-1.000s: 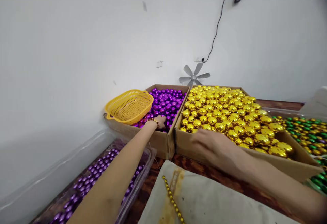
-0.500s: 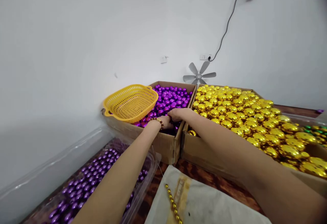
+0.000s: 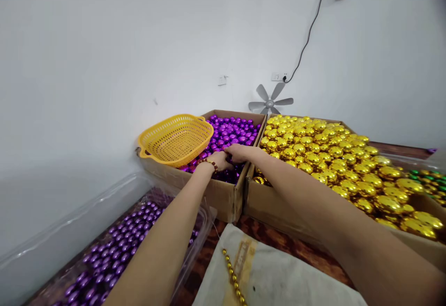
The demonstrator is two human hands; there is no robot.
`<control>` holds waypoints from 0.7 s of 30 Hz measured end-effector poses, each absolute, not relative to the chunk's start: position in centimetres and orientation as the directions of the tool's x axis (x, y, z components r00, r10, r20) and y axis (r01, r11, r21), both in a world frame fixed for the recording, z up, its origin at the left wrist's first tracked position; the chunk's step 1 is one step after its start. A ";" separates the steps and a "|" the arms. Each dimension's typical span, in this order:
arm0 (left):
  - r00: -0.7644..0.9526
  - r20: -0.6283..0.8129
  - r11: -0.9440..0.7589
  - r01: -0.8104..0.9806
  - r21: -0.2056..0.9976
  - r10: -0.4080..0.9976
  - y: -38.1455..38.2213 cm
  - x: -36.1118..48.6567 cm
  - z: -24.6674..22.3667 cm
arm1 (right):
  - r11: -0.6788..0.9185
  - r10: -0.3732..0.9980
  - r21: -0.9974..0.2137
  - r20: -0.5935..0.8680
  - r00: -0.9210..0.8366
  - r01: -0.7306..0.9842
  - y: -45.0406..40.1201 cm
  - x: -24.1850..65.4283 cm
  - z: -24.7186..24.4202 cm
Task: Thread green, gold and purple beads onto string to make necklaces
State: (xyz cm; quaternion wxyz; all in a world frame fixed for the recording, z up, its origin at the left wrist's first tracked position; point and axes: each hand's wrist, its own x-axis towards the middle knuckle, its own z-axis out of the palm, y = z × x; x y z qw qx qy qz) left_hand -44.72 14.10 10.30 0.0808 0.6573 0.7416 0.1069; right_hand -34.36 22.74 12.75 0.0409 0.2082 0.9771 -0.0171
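Observation:
My left hand [image 3: 220, 161], with a beaded bracelet at the wrist, reaches over the near part of a cardboard box [image 3: 218, 197] of shiny purple balls [image 3: 232, 131]. Right beside it my right hand [image 3: 237, 153] is bent down over the same balls. The fingers of both hands are closed together close to each other; what they hold, if anything, is too small to name. A thin thread runs from near my left wrist down to a string of gold beads [image 3: 232, 276] on a whitish cloth [image 3: 278, 276].
A yellow perforated basket [image 3: 176, 141] rests on the box's left side. Right of it stands a box of large gold balls [image 3: 313, 148]. A clear tray [image 3: 139, 178] with purple beads [image 3: 118, 245] lies at the lower left. Green and gold beads [image 3: 430, 180] show far right.
My hands have shifted slightly within the purple box, and the left fingers show more. The whole view has moved a little.

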 end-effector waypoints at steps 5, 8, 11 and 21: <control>-0.202 0.229 0.132 0.948 0.290 0.952 14.3 -44.1 11.2 | 0.899 0.438 -0.090 0.215 -0.873 0.428 20.2 -28.7 18.9; -0.219 0.370 0.100 0.944 0.315 0.903 14.5 -43.6 12.4 | 0.954 0.265 -0.218 0.287 -0.921 0.206 15.1 -22.2 21.0; -0.210 0.640 -0.016 0.945 0.328 0.739 13.9 -42.1 14.1 | 0.918 0.084 -0.393 0.071 -0.994 0.050 8.9 -15.4 18.3; 0.418 0.404 -0.473 0.880 0.042 0.814 0.0 -26.7 9.9 | 0.842 0.505 -0.196 -0.037 -0.862 0.502 6.2 -11.5 -1.3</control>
